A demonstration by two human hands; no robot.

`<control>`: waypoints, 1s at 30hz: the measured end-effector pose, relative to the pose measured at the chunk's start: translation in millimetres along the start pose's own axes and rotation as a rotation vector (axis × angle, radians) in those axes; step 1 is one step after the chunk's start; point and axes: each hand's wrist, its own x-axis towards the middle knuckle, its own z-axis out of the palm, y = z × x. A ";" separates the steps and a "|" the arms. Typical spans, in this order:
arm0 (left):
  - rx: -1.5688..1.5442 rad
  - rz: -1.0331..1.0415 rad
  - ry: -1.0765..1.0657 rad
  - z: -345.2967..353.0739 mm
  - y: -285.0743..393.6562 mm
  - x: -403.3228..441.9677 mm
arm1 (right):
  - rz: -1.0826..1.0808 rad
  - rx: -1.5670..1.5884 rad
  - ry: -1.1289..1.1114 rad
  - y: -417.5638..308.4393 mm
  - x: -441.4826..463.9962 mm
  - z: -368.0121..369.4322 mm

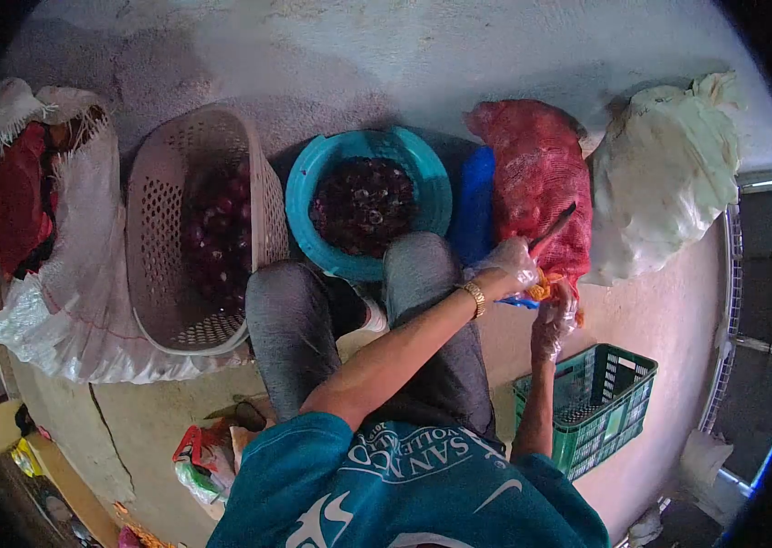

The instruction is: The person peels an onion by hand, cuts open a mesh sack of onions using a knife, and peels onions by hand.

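Observation:
My left hand (512, 263), in a clear plastic glove with a gold watch at the wrist, is closed around a knife (554, 228) whose dark blade points up and away. Just below it, my right hand (556, 321), also gloved, pinches the gathered lower end of a red mesh sack (541, 173). Orange material (543, 285), perhaps a tie, shows between the two hands. The full sack leans against the wall, its contents blurred by the mesh. Part of a blue object (475, 205) shows beside the sack.
A teal basin (297, 196) and a pale perforated basket (156, 201) hold purple, onion-like bulbs or peels. A white sack (665, 183) stands right, a green crate (628, 420) below it. Another woven sack (84, 247) and a plastic bag (208, 457) lie left.

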 end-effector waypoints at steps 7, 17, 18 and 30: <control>0.289 -0.005 -0.155 4.9 -1.8 -5.8 | 0.039 -0.229 -0.158 20.2 -3.6 11.5; 0.361 0.352 0.299 17.5 16.8 -6.4 | -0.120 -0.110 -0.197 -5.1 -28.3 -16.4; 0.359 0.352 0.296 28.4 17.9 -7.2 | -0.226 -0.242 -0.208 -11.5 -31.4 -21.0; 0.310 0.374 0.222 74.1 -36.9 11.7 | 0.449 0.518 -0.393 29.3 -40.1 -0.3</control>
